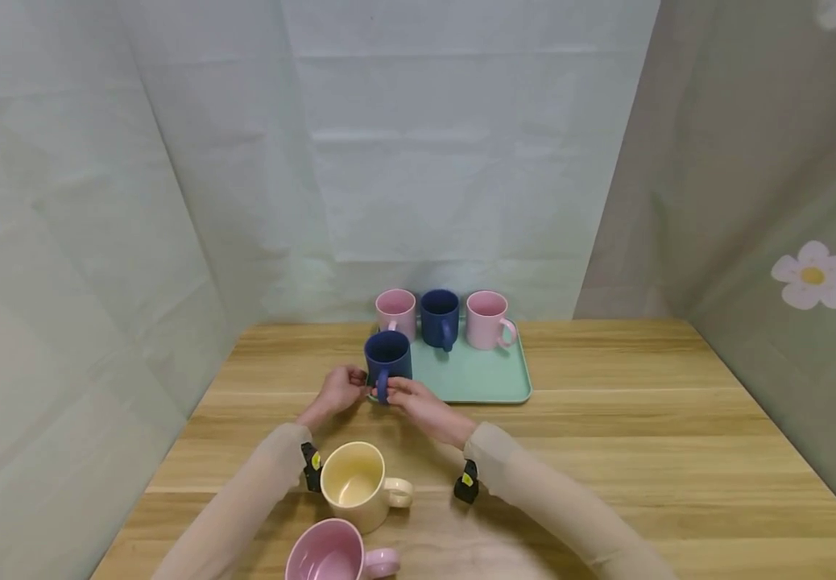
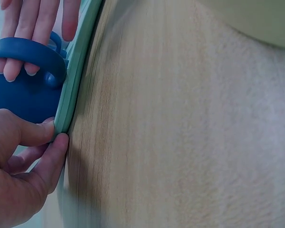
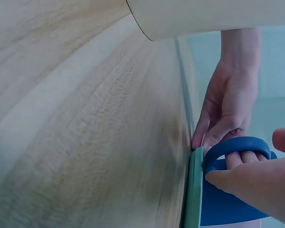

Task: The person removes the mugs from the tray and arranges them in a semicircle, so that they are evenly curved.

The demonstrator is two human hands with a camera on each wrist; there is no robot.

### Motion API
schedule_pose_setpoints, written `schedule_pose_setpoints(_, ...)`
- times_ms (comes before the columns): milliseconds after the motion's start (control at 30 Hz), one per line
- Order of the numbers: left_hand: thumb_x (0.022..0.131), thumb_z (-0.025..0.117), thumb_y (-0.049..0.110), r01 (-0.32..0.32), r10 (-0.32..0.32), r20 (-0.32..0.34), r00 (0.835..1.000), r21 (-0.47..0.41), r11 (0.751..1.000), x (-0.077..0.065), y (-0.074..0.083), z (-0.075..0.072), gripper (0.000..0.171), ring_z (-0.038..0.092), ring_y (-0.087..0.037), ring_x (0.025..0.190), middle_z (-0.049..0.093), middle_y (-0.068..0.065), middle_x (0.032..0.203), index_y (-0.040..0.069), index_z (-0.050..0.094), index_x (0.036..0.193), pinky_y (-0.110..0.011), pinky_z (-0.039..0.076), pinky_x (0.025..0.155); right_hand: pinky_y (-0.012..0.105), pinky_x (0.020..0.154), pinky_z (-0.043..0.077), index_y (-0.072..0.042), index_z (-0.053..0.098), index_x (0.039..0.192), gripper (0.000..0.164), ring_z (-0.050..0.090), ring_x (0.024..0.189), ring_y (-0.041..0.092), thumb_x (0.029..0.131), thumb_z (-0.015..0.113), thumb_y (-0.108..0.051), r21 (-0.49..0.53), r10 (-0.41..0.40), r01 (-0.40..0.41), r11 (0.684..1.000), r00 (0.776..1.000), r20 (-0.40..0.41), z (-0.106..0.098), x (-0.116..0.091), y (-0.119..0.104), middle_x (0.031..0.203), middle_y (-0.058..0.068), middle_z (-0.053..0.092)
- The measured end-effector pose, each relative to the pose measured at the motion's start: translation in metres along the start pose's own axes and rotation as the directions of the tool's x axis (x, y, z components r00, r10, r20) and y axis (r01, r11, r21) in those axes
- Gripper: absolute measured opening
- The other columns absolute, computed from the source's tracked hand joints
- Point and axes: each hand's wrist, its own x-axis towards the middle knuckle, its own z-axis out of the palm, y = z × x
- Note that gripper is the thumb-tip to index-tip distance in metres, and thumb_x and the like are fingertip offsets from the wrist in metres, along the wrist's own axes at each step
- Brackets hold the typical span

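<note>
A dark blue mug [image 1: 389, 354] stands at the near left corner of a mint-green tray [image 1: 472, 383], its handle facing me. Fingers of my right hand [image 1: 424, 409] pass through the handle loop and hold it, as the right wrist view shows close up. My left hand [image 2: 23, 161] pinches the tray's rim beside the mug, thumb on the inner side and forefinger on the outer side. Behind on the tray are a pink mug [image 1: 398, 312], another dark blue mug [image 1: 438, 322] and a second pink mug [image 1: 486, 329], in a row.
A yellow mug [image 1: 354, 487] stands on the wooden table [image 1: 643, 451] between my forearms. In front of it, a pink mug [image 1: 331, 556] is cut off by the lower frame edge. Pale fabric [image 1: 461, 161] hangs behind the table and at both sides.
</note>
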Motion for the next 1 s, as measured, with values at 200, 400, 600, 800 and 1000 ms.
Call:
schedule_pose_setpoints(200, 0.076, 0.07, -0.004, -0.009, 0.009, -0.001, 1.0, -0.001, 1.0, 0.0, 0.0, 0.001, 0.024, 0.064, -0.023, 0.08, 0.069, -0.024, 0.091, -0.013, 0.063, 0.096, -0.028, 0.054, 0.072, 0.047, 0.115, 0.032, 0.014, 0.042, 0.134, 0.039, 0.045, 0.131, 0.037, 0.101, 0.038, -0.005, -0.039, -0.015, 0.013, 0.999, 0.999, -0.034, -0.001, 0.004, 0.0, 0.138, 0.031, 0.049)
schedule_pose_setpoints(400, 0.076, 0.07, -0.004, -0.01, 0.01, -0.001, 1.0, -0.01, 1.0, 0.001, -0.002, 0.002, 0.025, 0.066, -0.027, 0.085, 0.068, -0.026, 0.093, -0.013, 0.062, 0.098, -0.032, 0.055, 0.076, 0.043, 0.107, 0.04, 0.01, 0.05, 0.128, 0.034, 0.056, 0.12, 0.027, 0.102, 0.041, -0.009, -0.1, -0.007, -0.004, 0.995, 0.994, -0.108, -0.004, 0.005, 0.001, 0.133, 0.027, 0.054)
schedule_pose_setpoints(600, 0.076, 0.069, -0.004, -0.013, 0.013, 0.0, 1.0, -0.01, 1.0, -0.001, 0.0, 0.001, 0.027, 0.065, -0.027, 0.084, 0.067, -0.028, 0.096, -0.015, 0.061, 0.1, -0.024, 0.054, 0.072, 0.031, 0.098, 0.046, 0.01, 0.055, 0.117, 0.03, 0.059, 0.095, 0.01, 0.103, 0.043, -0.014, -0.079, 0.004, -0.016, 0.997, 0.989, -0.149, -0.009, 0.01, 0.006, 0.124, 0.026, 0.058)
schedule_pose_setpoints(800, 0.077, 0.073, 0.0, -0.017, 0.019, 0.033, 0.999, -0.052, 0.998, 0.007, -0.011, 0.003, 0.03, 0.066, -0.027, 0.089, 0.068, -0.023, 0.097, -0.01, 0.062, 0.102, -0.029, 0.056, 0.076, 0.03, 0.092, 0.045, 0.006, 0.057, 0.108, 0.027, 0.055, 0.085, 0.008, 0.103, 0.042, -0.015, -0.098, 0.008, -0.027, 0.995, 0.982, -0.188, -0.014, 0.009, 0.008, 0.096, 0.008, 0.061)
schedule_pose_setpoints(1000, 0.071, 0.082, 0.016, -0.168, 0.169, 0.004, 0.986, -0.096, 0.981, 0.065, -0.102, 0.026, 0.027, 0.063, -0.009, 0.07, 0.067, -0.002, 0.078, 0.006, 0.065, 0.09, -0.021, 0.053, 0.062, 0.032, 0.091, 0.046, 0.007, 0.057, 0.102, 0.023, 0.056, 0.078, 0.008, 0.102, 0.043, -0.011, -0.027, 0.006, -0.012, 1.0, 0.971, -0.238, -0.016, 0.006, 0.005, 0.085, -0.001, 0.057)
